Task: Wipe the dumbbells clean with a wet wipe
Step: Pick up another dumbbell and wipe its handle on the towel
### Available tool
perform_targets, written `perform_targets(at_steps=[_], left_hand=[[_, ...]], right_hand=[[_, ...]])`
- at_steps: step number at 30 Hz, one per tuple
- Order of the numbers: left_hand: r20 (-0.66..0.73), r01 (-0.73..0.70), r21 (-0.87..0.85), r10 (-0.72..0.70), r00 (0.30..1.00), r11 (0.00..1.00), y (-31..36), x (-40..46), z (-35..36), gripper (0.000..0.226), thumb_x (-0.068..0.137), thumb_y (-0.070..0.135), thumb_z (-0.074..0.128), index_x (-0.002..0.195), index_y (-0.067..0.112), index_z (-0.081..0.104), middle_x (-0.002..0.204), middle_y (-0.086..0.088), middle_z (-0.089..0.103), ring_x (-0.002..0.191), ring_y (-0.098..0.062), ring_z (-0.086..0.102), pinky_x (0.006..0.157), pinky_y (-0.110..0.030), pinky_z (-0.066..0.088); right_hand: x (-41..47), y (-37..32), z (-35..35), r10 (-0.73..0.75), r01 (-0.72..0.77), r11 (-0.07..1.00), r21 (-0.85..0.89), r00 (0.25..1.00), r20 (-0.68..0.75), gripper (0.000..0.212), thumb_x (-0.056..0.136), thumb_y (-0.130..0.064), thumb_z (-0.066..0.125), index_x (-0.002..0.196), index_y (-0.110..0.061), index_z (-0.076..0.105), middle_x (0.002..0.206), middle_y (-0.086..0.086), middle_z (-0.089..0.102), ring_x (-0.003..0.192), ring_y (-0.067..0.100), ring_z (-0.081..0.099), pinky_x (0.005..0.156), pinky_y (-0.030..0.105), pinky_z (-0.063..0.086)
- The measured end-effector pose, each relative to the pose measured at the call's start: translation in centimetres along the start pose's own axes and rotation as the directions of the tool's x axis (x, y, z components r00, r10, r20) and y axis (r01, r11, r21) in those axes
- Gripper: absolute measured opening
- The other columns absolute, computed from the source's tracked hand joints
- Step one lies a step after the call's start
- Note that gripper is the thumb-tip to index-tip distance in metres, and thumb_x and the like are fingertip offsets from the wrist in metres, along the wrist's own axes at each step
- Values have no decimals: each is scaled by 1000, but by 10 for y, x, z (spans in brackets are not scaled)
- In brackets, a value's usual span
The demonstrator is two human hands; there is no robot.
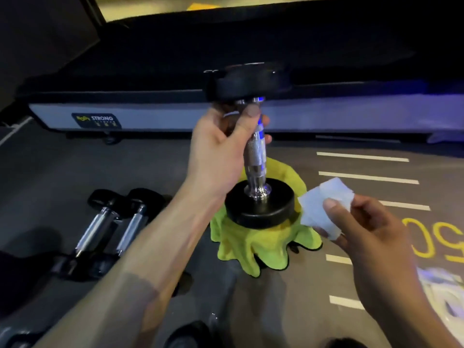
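A dumbbell (259,207) with black round heads and a chrome knurled handle stands on end in the middle of the view. Its lower head rests on a yellow-green cloth (241,244) draped over something on the floor. My left hand (218,146) grips the upper part of the handle, just under the top head. My right hand (371,237) is to the right of the lower head and pinches a folded white wet wipe (324,204). The wipe sits close to the lower head's right edge; contact cannot be told.
Two more dumbbells (110,227) lie side by side on the grey floor at the left. A treadmill base (155,116) with a "STRONG" label runs across the back. White floor stripes (364,156) and yellow digits (437,239) mark the right. Crumpled white plastic (444,292) lies at far right.
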State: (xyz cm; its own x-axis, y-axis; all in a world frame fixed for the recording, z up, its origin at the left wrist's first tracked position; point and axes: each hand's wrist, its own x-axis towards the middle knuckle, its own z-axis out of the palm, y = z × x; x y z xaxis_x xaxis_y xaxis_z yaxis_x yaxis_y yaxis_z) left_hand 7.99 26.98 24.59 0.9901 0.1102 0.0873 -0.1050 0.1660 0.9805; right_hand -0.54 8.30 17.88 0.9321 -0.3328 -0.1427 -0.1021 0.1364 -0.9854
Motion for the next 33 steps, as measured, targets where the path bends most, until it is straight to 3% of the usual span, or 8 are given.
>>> perform_targets(at_steps=[2,5,7,16,18,23,26,33], left_hand=[[21,21,11,-22,1000,1000,-1,5,-1,8,105,13,60,113,11,64,102,-12,78,83,-29,78,78,-37,66],[157,36,77,-48,986,996,4,9,-13,14,105,11,60,118,9,65,111,-11,80,96,-28,80,83,-33,63],[235,30,85,-50,971,996,5,7,-21,18,103,7,60,121,6,64,113,-13,79,97,-28,80,85,-33,63],[219,-74,62,59,974,995,-10,-1,-23,18,96,9,71,114,5,68,102,-6,79,94,-25,77,84,-34,64],[192,-102,82,85,978,991,-14,0,-22,15,94,16,70,109,14,71,105,-9,80,97,-30,78,90,-44,64],[155,-119,91,104,982,989,-16,2,-22,21,85,34,77,104,25,76,110,-11,80,109,-38,75,102,-59,57],[136,-150,95,136,981,984,-20,1,-20,25,84,38,76,106,25,76,114,-13,79,113,-39,73,104,-64,53],[117,-176,141,160,980,974,-22,-4,-20,21,86,37,76,103,26,77,109,-8,80,112,-35,74,100,-63,56]], right_hand=[[7,0,-3,-42,41,998,-53,999,-26,8,90,-20,76,90,-15,71,69,-12,68,72,9,61,88,51,57],[17,-9,-1,-158,155,982,-109,987,-20,13,89,-18,77,96,-10,70,73,-14,73,63,-2,61,66,14,50],[21,-16,6,-227,227,960,-162,974,17,11,88,-17,78,90,-14,67,67,-18,69,57,-5,56,54,6,42],[33,-18,47,-326,395,810,-434,918,227,9,86,-22,81,87,-25,73,81,-10,76,79,8,73,77,43,61],[27,-17,48,-323,430,789,-439,898,300,3,89,-26,77,92,-25,78,84,-14,78,83,6,74,78,42,60],[7,-15,43,-390,546,670,-503,835,387,9,95,-18,72,94,-23,80,86,-35,72,83,-14,66,74,14,50],[-5,-7,48,-517,632,541,-554,770,373,9,91,-15,70,86,-15,77,92,-9,77,86,7,69,75,21,50],[-29,1,82,-589,706,317,-634,670,451,9,84,-13,68,81,-16,76,91,-1,65,86,28,61,72,40,55]])
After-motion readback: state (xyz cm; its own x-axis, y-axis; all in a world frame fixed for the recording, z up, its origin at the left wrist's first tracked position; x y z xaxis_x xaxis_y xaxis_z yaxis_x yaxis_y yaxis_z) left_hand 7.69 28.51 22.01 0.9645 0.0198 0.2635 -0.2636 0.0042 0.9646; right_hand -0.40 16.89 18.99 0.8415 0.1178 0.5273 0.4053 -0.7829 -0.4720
